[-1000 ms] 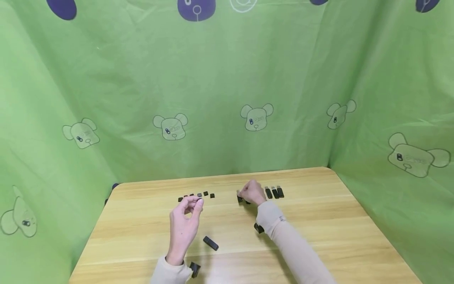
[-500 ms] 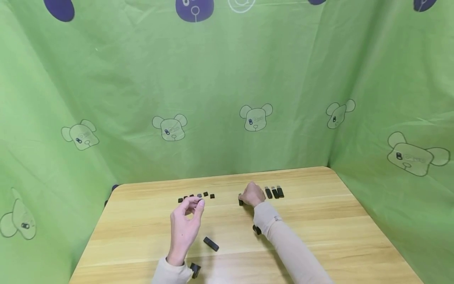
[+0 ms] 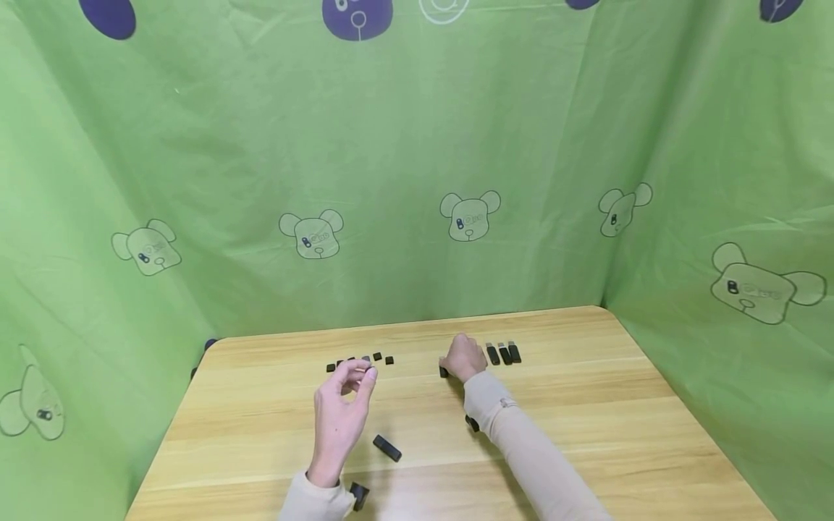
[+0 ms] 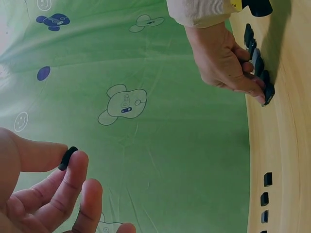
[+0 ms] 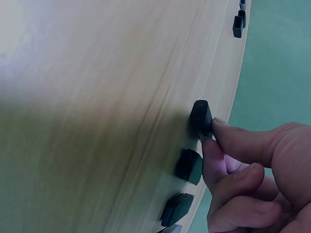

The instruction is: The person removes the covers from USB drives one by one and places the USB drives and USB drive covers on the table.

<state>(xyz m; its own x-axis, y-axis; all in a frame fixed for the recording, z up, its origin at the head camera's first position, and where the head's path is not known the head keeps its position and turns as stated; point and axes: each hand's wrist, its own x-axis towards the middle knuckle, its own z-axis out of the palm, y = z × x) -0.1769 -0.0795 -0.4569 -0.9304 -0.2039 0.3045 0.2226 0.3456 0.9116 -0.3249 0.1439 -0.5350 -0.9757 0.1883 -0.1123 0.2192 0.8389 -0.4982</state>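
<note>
My left hand (image 3: 339, 416) is raised over the table and pinches a small black USB stick cap (image 4: 68, 158) between thumb and index finger. At the far side of the table my right hand (image 3: 465, 357) reaches down to the left end of a row of black USB sticks. Its thumb and index finger pinch the end USB stick (image 5: 200, 116) at its connector end, while the stick lies on the table. Beside it, in the right wrist view, lie a second USB stick (image 5: 188, 166) and a third stick (image 5: 177, 209). In the head view the hand partly covers this end.
Uncapped sticks (image 3: 504, 353) continue the row to the right, metal ends facing away. Several loose black caps (image 3: 389, 359) lie far left. A longer black stick (image 3: 387, 448), seemingly capped, lies nearer on the wooden table (image 3: 586, 434). Green curtains (image 3: 391, 145) surround the table.
My right fingers have closed onto the end USB stick, which has shifted slightly towards me and to the right. The left hand stays almost still with the cap.
</note>
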